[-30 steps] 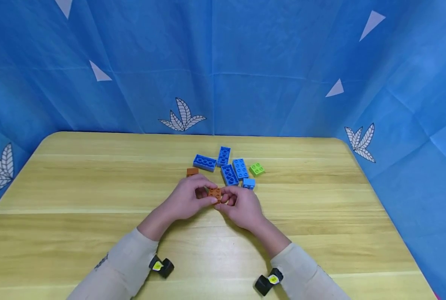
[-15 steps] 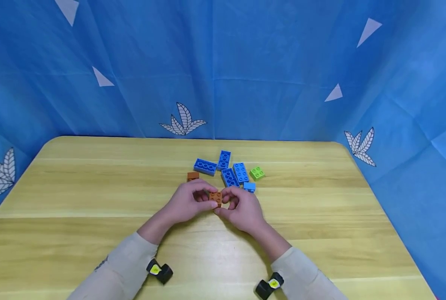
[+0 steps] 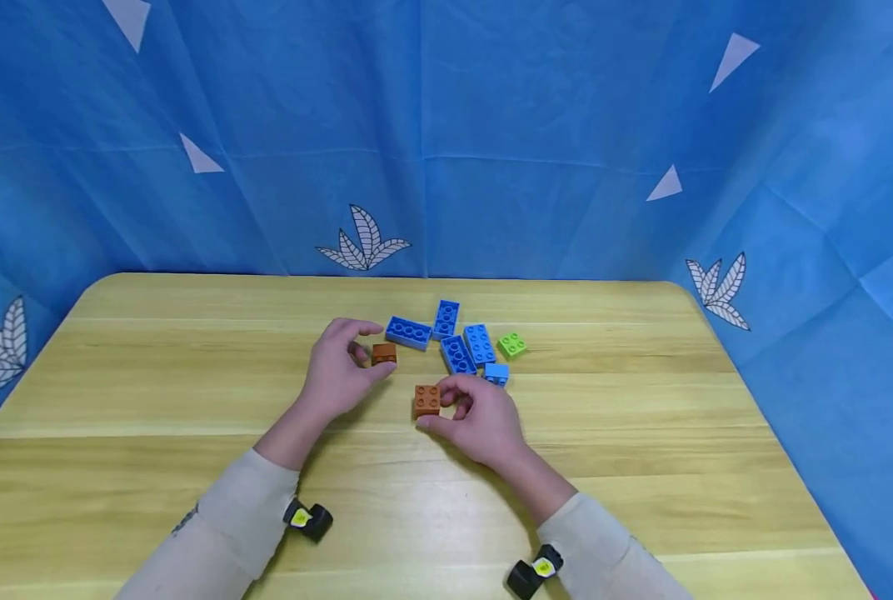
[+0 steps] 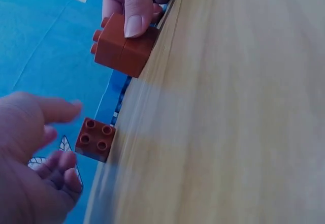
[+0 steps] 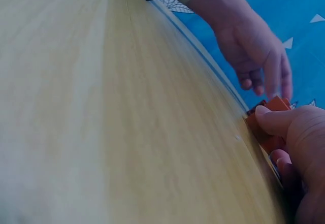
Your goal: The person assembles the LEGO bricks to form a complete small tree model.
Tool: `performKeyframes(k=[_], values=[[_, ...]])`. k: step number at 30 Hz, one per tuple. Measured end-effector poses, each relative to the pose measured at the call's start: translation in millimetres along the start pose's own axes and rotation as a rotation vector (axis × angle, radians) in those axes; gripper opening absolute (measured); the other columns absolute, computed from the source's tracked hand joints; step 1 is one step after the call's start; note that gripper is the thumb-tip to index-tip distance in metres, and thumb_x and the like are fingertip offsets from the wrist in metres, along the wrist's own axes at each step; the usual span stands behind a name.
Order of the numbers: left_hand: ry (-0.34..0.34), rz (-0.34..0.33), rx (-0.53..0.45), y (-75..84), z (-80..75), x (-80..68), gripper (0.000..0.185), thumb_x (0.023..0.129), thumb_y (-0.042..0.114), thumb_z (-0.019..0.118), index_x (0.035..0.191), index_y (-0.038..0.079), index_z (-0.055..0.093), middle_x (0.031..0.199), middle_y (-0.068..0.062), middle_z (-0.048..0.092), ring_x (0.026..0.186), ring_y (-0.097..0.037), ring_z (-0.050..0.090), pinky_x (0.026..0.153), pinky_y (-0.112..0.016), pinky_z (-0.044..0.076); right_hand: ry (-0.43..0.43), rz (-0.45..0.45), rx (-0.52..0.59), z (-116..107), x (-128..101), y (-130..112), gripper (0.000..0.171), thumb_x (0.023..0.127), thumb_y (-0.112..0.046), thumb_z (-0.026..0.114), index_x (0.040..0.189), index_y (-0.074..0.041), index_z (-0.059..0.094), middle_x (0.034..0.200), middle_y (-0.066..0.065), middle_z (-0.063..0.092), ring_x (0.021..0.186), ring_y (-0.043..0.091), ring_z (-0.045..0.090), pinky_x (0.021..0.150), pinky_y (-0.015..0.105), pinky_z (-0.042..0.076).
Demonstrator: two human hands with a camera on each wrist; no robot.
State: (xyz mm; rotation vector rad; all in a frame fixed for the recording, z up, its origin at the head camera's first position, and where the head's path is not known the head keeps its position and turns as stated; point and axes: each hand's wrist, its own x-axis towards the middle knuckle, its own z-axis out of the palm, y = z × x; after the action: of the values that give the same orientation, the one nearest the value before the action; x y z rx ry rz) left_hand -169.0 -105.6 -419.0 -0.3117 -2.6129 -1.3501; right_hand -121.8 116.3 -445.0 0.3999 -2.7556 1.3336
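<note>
My right hand (image 3: 484, 419) pinches an orange-brown building-brick stack (image 3: 427, 400) between thumb and fingers, just over the table. The left wrist view shows a seam across this brick stack (image 4: 124, 46), its studs pointing left. A single brown brick (image 3: 384, 354) sits farther back and to the left. Around it my left hand (image 3: 339, 367) is spread, thumb on the near side and index finger beyond. In the left wrist view a gap shows between the left hand's fingers and that four-studded brown brick (image 4: 95, 139).
Behind the hands lie several blue bricks, among them a long upturned one (image 3: 408, 332), a stud-up one (image 3: 480, 343) and a small one (image 3: 496, 374). A lime-green brick (image 3: 512, 345) lies to their right. A blue curtain (image 3: 536, 167) hangs past the wooden table's (image 3: 192, 350) back edge.
My left hand has let go of the orange-brown brick stack and moved left and back to the single brown brick. The right hand stays in about the same place, holding the stack.
</note>
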Motion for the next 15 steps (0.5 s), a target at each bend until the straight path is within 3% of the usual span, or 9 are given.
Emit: performKeyframes(k=[6,10,15], values=[[-0.102,-0.140,0.039,-6.7,2.6,2.4,0.043,0.075,0.012,0.080,0.113,0.007,0.061,0.089,-0.005,0.058,0.075,-0.020,0.052,0.065,-0.033,0.045,0.005,-0.031,-0.010,0.6,-0.9,0.0,0.036,0.068,-0.042,0.083,0.095,-0.026,0.066,0.084,-0.010,0.062,0.062,0.005,0.053,0.055,0.026,0.045],[-0.094,-0.131,0.031,-8.0,4.1,2.6,0.032,0.079,0.012,0.077,0.108,0.007,0.063,0.082,-0.005,0.058,0.074,-0.020,0.053,0.065,-0.033,0.045,0.015,-0.041,-0.017,1.1,-0.8,0.3,0.035,0.067,-0.040,0.084,0.094,-0.027,0.066,0.083,-0.011,0.062,0.061,0.004,0.053,0.054,0.026,0.045],[-0.074,-0.088,-0.044,-7.6,4.4,0.7,0.028,0.085,0.015,0.071,0.111,0.011,0.063,0.092,-0.003,0.060,0.082,-0.018,0.056,0.071,-0.034,0.048,0.019,-0.050,-0.023,0.6,-0.5,-0.5,0.035,0.068,-0.040,0.084,0.094,-0.026,0.066,0.082,-0.010,0.062,0.061,0.004,0.053,0.054,0.026,0.045]])
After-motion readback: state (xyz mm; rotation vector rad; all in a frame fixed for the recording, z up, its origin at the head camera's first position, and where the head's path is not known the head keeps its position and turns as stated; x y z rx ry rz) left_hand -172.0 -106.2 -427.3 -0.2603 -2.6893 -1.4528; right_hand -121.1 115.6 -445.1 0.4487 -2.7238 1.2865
